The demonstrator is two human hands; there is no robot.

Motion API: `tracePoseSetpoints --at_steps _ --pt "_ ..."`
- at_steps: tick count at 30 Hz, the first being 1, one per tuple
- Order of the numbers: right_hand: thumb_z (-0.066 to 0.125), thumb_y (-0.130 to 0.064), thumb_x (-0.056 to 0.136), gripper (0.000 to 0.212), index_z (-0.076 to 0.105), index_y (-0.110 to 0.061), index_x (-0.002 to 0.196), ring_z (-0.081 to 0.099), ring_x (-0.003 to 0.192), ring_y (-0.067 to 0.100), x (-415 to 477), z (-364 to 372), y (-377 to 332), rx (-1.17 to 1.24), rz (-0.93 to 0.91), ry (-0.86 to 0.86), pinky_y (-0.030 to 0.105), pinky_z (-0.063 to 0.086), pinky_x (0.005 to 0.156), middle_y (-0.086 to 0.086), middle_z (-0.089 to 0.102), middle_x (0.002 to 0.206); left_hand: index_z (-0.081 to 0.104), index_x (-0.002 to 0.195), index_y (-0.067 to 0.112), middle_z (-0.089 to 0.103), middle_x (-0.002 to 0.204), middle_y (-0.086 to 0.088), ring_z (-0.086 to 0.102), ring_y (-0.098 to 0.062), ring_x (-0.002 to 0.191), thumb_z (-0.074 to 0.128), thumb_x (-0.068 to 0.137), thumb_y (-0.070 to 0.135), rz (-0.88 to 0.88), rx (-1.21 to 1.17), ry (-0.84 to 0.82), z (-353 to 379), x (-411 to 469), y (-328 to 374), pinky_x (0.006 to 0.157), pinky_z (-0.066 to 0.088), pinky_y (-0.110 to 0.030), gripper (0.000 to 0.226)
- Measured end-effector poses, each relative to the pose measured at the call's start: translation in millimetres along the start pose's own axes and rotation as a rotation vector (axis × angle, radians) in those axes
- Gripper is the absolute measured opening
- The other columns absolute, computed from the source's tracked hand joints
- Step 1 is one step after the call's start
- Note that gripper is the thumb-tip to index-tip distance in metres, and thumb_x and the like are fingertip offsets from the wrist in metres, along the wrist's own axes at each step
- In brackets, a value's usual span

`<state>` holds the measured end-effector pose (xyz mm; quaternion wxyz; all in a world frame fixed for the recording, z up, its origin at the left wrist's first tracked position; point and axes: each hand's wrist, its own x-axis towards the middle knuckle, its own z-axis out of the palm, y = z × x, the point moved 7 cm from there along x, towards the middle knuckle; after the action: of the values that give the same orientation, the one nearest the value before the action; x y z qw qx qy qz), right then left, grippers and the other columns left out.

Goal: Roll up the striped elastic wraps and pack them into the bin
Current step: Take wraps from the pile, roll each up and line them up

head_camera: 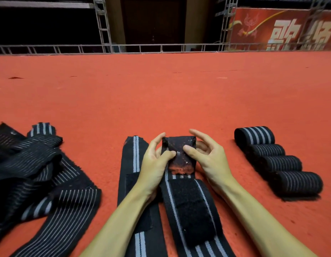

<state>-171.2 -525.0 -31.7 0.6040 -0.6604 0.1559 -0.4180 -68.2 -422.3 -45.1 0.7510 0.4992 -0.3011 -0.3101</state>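
Observation:
A black wrap with grey stripes lies lengthwise on the red carpet in front of me. Its far end is a dusty black fastener patch, lifted off the carpet. My left hand pinches the patch's left edge with thumb on top. My right hand holds its right edge, thumb on the patch, fingers curved behind. A second flat wrap lies just left, partly under my left forearm. Several rolled wraps sit in a row at the right. No bin is in view.
A loose heap of unrolled striped wraps covers the carpet at the left. Red carpet stretches away to a metal truss rail at the far edge. A red banner hangs at the back right.

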Motion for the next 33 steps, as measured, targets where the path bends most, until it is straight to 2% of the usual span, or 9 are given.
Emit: tracePoseSetpoints --at_steps 4,7,9,12,19,23,27,30,33 --pt "0.072 0.005 0.077 0.029 0.067 -0.007 0.104 0.068 0.081 0.005 0 1 -3 -0.016 -0.029 0.043 0.019 0.052 0.074 -0.001 0.072 0.090 0.055 0.121 0.015 0.070 0.107 -0.012 0.068 -0.016 0.088 0.047 0.095 0.012 -0.094 0.025 -0.024 3 -2 -9 0.071 0.054 -0.027 0.027" --pt "0.070 0.005 0.079 0.030 0.068 -0.014 0.103 0.069 0.085 0.011 -1 2 1 0.057 -0.008 0.071 0.027 0.055 0.076 0.000 0.074 0.090 0.053 0.116 0.014 0.068 0.110 -0.011 0.067 -0.017 0.094 0.047 0.097 0.017 -0.078 0.098 -0.053 6 -1 -9 0.079 0.054 -0.031 0.021" --pt "0.069 0.006 0.080 0.032 0.068 -0.016 0.104 0.069 0.089 0.014 -1 3 2 0.072 -0.008 0.057 0.029 0.055 0.080 0.002 0.073 0.095 0.051 0.112 0.014 0.068 0.107 -0.006 0.067 -0.013 0.094 0.048 0.097 0.012 -0.009 0.132 -0.058 7 0 -5 0.079 0.053 -0.028 0.016" --pt "0.069 0.009 0.079 0.034 0.067 -0.016 0.102 0.067 0.089 0.009 -1 4 -5 -0.009 -0.064 0.029 0.023 0.052 0.080 0.000 0.072 0.098 0.049 0.107 0.016 0.065 0.101 0.000 0.065 -0.003 0.089 0.047 0.096 0.003 0.102 0.192 -0.071 7 1 4 0.072 0.051 -0.018 0.018" --pt "0.068 0.014 0.075 0.037 0.066 -0.019 0.091 0.063 0.077 -0.003 -2 5 -18 -0.136 -0.154 0.034 0.012 0.046 0.072 -0.006 0.069 0.088 0.050 0.103 0.020 0.058 0.094 0.004 0.057 -0.003 0.088 0.045 0.091 -0.010 0.232 0.339 -0.052 5 -3 14 0.083 0.049 -0.022 0.033" --pt "0.068 -0.015 0.082 0.026 0.068 -0.028 0.104 0.066 0.089 0.010 -2 5 -11 -0.145 -0.122 -0.051 0.026 0.051 0.080 -0.004 0.071 0.096 0.054 0.102 0.026 0.063 0.094 -0.002 0.062 -0.014 0.090 0.049 0.092 -0.005 0.165 0.269 -0.034 -2 -1 6 0.080 0.051 -0.028 0.033" --pt "0.061 -0.051 0.087 0.027 0.069 -0.029 0.100 0.068 0.092 0.015 -2 6 -2 -0.116 0.012 -0.025 0.039 0.056 0.081 -0.004 0.071 0.094 0.055 0.102 0.030 0.063 0.108 -0.013 0.062 -0.030 0.104 0.053 0.094 0.004 0.172 0.287 -0.041 0 -3 6 0.093 0.051 -0.044 0.028" --pt "0.064 -0.040 0.086 0.022 0.069 -0.019 0.090 0.066 0.074 0.012 -3 8 3 -0.026 0.119 -0.023 0.029 0.054 0.067 -0.003 0.069 0.083 0.055 0.099 0.029 0.062 0.102 -0.014 0.062 -0.024 0.095 0.053 0.093 0.000 0.177 0.320 -0.030 1 -4 7 0.091 0.050 -0.043 0.030" --pt "0.075 -0.024 0.081 0.013 0.071 -0.016 0.089 0.065 0.078 0.015 -5 7 3 -0.010 0.106 -0.043 0.034 0.053 0.074 0.002 0.069 0.085 0.054 0.098 0.025 0.061 0.094 -0.017 0.061 -0.020 0.083 0.048 0.088 -0.009 0.155 0.297 -0.029 1 -4 5 0.079 0.054 -0.041 0.036"
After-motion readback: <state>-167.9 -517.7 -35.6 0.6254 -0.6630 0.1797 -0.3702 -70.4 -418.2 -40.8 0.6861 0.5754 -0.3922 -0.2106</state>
